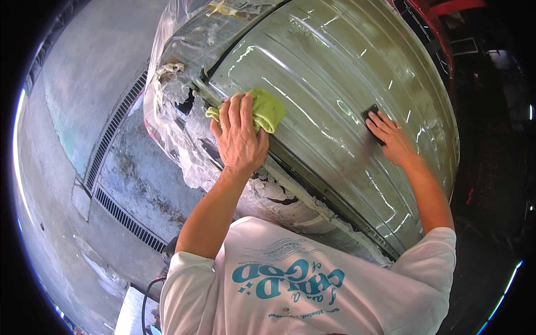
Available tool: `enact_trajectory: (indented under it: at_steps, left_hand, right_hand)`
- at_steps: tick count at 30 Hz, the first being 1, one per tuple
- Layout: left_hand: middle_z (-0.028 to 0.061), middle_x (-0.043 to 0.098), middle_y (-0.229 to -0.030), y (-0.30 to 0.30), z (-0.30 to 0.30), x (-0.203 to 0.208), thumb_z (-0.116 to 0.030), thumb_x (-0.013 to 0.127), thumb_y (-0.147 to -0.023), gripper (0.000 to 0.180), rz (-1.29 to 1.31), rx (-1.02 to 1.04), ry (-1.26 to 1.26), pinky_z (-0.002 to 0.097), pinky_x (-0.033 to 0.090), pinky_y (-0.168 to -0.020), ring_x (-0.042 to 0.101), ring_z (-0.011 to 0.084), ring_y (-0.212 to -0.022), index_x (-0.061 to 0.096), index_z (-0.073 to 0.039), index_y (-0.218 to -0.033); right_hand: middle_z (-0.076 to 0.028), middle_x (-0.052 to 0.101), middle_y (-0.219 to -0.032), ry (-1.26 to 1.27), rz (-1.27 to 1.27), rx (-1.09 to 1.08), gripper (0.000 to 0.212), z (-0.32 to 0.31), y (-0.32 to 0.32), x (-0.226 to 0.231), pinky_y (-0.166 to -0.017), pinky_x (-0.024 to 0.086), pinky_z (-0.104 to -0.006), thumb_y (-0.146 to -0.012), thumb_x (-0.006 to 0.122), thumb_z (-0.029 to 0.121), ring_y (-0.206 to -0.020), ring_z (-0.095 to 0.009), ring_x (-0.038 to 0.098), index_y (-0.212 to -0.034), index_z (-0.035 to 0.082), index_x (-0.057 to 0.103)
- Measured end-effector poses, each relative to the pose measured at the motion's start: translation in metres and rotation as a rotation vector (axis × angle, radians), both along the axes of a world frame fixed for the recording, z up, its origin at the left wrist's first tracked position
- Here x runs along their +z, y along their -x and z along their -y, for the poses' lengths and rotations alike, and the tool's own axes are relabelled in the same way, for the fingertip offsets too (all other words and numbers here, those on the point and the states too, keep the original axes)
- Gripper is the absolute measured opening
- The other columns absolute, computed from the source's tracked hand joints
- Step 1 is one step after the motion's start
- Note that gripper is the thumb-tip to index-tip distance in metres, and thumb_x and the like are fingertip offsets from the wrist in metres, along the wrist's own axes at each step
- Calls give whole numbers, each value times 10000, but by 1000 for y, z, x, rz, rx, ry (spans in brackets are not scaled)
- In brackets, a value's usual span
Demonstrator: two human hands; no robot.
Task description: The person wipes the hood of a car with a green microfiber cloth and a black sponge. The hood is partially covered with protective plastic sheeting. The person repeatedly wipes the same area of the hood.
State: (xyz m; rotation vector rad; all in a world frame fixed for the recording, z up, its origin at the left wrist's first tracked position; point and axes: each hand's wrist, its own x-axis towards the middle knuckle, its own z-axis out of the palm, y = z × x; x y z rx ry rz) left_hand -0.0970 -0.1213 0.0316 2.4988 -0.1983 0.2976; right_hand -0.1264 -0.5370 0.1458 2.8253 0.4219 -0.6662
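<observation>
A ribbed, grey-green vehicle roof panel (pixel 329 111) lies in front of me, its surface shiny and apparently wet, with streaks of reflected light. At its left edge my left hand (pixel 241 139) is closed on a lime-green cloth (pixel 268 110), which bunches out past the fingers. Farther right, over the middle of the panel, my right hand (pixel 395 140) presses a small dark flat block (pixel 371 113) against the metal. The fingers lie along the block's top, and its underside is hidden.
Torn clear plastic sheeting (pixel 192 162) and masking paper wrap the vehicle's left and near sides. A dark channel (pixel 312 187) runs along the panel's near edge. Floor drain grates (pixel 125 220) cross the concrete at left. Something red (pixel 455 8) stands at the far right.
</observation>
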Motion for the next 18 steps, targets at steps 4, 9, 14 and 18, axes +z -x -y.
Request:
enact_trajectory:
  at_steps: [4,9,14,18]
  left_hand:
    - [151,452,-1584,1,0,0,-249,667,-855,793,-12,-10,-23,609,293,-1150,394,379,-1498,410,-90,-1587]
    - [149,450,-1588,1,2,-1,-242,673,-852,795,12,-23,1,619,282,-1167,394,377,-1501,411,-94,-1587]
    - [145,451,-1587,3,-2,-2,-244,672,-850,800,-16,12,1,626,284,-1169,399,375,-1498,410,-95,-1591]
    - [150,447,-1593,2,2,1,-237,685,-840,814,-1,-28,21,630,285,-1170,399,383,-1498,411,-96,-1594]
  right_hand:
    - [-19,296,-1776,-50,121,71,948,-18,-29,-15,-1270,331,-556,-832,591,-153,-1625,-287,303,-1670,244,400]
    - [-29,289,-1776,-29,221,165,920,-85,-135,-41,-1267,330,-532,-858,531,-188,-1613,-308,317,-1664,239,414]
    - [5,315,-1769,-70,81,105,927,-85,-118,-37,-1271,329,-522,-857,505,-207,-1613,-293,321,-1645,278,449]
    - [40,299,-1776,-89,165,120,999,-88,-154,-49,-1290,310,-539,-832,481,-226,-1623,-274,304,-1640,361,449]
